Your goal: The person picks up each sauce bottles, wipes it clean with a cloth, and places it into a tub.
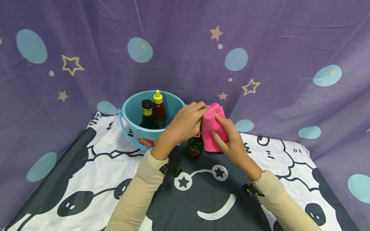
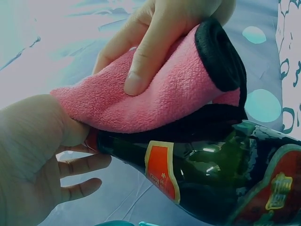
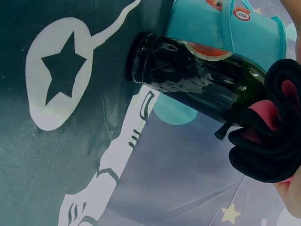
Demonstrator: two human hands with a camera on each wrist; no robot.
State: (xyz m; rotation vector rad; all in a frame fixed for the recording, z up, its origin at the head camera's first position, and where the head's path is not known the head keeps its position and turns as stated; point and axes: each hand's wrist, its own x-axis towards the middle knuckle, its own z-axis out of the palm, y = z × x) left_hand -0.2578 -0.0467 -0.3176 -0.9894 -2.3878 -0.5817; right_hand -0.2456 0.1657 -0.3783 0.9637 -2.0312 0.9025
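Observation:
A dark glass bottle [image 1: 194,148] with a red and gold label [image 2: 161,170] stands upright on the printed cloth, its upper part hidden behind hands and fabric in the head view. My left hand [image 1: 186,121] holds the top of its neck with thumb and forefinger, while other fingers extend past the neck in the left wrist view. Folded pink fabric [image 1: 213,130] with black edging lies along the bottle's side and neck. My right hand [image 1: 232,139] grips this fabric between thumb and fingers. In the right wrist view, the black edge [image 3: 263,155] overlaps the bottle's upper part.
Left of the bottle stands a light-blue bucket [image 1: 131,126] with its handle hanging down. Inside are a black-capped bottle [image 1: 147,112] and a yellow-capped sauce bottle [image 1: 159,112]. A purple patterned curtain [image 1: 185,64] rises behind. The black-and-white printed cloth [image 1: 179,205] covers the surface.

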